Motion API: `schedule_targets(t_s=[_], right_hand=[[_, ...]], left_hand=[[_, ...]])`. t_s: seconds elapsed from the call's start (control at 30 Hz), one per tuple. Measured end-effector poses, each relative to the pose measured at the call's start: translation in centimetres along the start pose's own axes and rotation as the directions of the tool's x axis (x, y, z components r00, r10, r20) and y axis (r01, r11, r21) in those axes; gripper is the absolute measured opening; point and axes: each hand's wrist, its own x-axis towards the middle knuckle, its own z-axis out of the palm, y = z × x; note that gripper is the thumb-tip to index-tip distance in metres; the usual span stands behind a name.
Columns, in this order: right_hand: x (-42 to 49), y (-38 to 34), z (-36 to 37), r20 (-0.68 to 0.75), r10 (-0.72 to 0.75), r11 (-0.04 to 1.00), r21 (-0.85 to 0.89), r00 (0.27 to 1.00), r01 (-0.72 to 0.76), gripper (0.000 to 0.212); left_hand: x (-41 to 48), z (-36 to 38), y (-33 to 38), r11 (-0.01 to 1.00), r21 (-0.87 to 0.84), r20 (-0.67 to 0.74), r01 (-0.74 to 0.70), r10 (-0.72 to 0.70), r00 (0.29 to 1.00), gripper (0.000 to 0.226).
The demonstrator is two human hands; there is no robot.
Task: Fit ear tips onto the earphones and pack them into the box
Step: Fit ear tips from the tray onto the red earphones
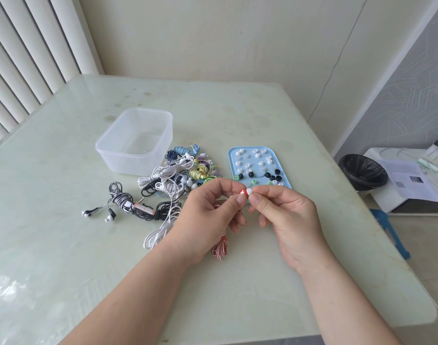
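The left grip [210,215] pinches the red earbud [242,192], and the right grip [287,212] pinches a white ear tip [249,191] against it. The tip looks soft, light and slippery, so I'd hold it by its rim. The box [135,145] sits beyond the left grip.

Bright, even daylight is filling the room, seemingly coming in from the side of the blinds [26,58] on the left. The glossy table [63,245] is throwing back pale, patchy glare along its near left edge. The box [128,159] is casting only a faint, soft shadow. The wide lens is bowing straight lines at the edges, and the borders are looking slightly soft.
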Motion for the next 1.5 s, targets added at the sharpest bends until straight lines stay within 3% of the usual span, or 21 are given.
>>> schedule_targets(t_s=[0.33, 0.97, 1.5], right_hand=[[0.18, 0.07, -0.28, -0.012, 0.028, 0.999, 0.034, 1.0, -0.027, 0.013], [0.11, 0.77, -0.29, -0.006, -0.024, 0.997, -0.078, 1.0, 0.024, 0.008], [0.27, 0.61, -0.59, 0.025, -0.019, 1.0, -0.022, 0.999, 0.02, 0.007]], left_hand=[[-0.12, -0.08, 0.08, 1.0, 0.02, 0.022, -0.019, 0.019, 1.0, 0.007], [-0.23, 0.02, -0.03, 0.998, 0.068, -0.016, 0.007, -0.006, 1.0, 0.007], [-0.38, 0.06, -0.07, 0.993, 0.116, 0.005, -0.034, 0.034, 0.999, 0.006]])
